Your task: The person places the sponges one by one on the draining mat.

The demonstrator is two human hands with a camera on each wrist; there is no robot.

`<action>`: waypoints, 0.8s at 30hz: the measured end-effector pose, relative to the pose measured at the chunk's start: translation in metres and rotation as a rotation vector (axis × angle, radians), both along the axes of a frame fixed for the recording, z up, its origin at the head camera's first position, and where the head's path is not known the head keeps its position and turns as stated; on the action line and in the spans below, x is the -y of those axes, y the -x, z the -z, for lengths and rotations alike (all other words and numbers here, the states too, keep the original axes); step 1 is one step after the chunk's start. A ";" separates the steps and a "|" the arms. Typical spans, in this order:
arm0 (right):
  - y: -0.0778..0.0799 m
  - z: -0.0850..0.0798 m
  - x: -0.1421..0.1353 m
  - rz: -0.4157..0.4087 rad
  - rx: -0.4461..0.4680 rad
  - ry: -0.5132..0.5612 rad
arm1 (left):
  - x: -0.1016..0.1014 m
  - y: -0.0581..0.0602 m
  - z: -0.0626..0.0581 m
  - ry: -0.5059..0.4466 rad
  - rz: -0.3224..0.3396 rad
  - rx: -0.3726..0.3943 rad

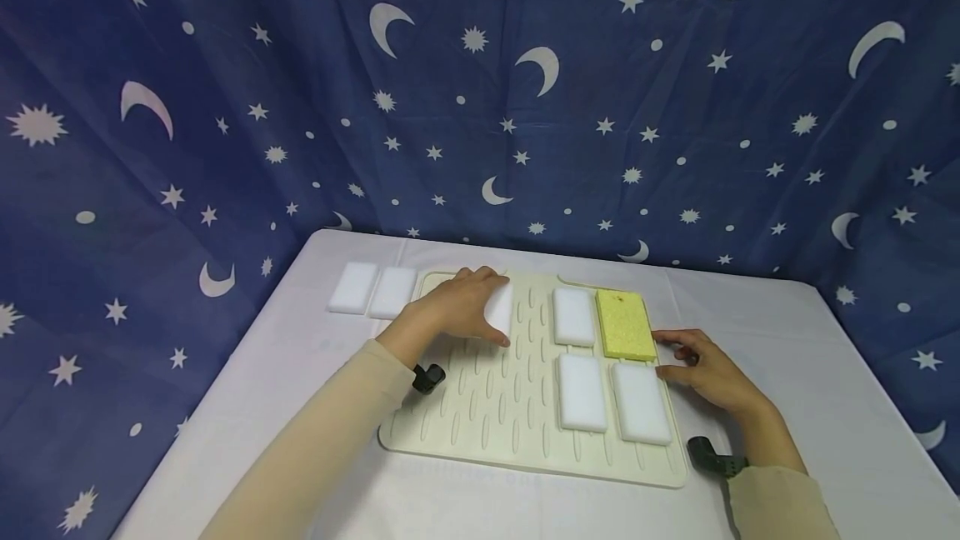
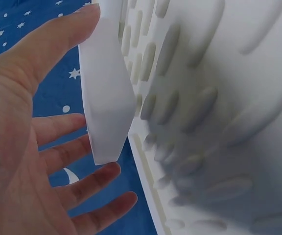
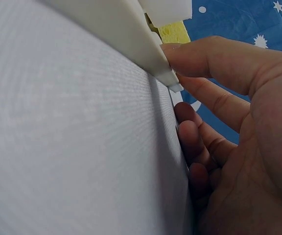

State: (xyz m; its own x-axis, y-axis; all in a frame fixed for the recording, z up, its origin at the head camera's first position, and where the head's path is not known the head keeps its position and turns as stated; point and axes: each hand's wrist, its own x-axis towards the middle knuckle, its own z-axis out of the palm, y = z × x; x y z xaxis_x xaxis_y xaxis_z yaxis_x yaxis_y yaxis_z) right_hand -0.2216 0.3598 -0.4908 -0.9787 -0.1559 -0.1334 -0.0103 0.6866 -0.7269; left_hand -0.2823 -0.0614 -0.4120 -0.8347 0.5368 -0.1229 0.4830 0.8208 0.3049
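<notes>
Left grip [image 1: 465, 305] pinches a white sponge block [image 1: 499, 308] end to end, over the ribbed mat [image 1: 525, 458], left half. Right grip [image 1: 705, 369] touches the mat's edge; can't tell if pinching. I judge the block light, squashy; ends suit, lightly.

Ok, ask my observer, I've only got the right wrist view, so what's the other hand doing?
Observer: The left hand is holding a white block between its thumb and fingers.
Operator: Got it. I can just see a bit of a yellow sponge, so whereabouts on the mat is it?
Observer: Near the far right corner, with another white block to its left.
</notes>
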 end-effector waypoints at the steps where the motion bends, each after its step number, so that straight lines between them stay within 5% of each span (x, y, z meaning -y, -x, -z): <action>1: 0.000 0.000 0.000 0.000 -0.001 0.001 | -0.002 0.000 0.000 0.000 0.001 0.002; 24: 0.000 0.001 -0.001 0.002 -0.009 -0.016 | -0.031 0.011 0.014 0.001 -0.009 -0.008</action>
State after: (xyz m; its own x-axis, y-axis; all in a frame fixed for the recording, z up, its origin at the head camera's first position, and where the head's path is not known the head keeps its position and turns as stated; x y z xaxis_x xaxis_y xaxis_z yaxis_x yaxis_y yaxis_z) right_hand -0.2216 0.3611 -0.4922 -0.9803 -0.1516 -0.1269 -0.0152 0.6980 -0.7160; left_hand -0.2933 -0.0302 -0.4260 -0.8404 0.5294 -0.1164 0.4783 0.8252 0.3004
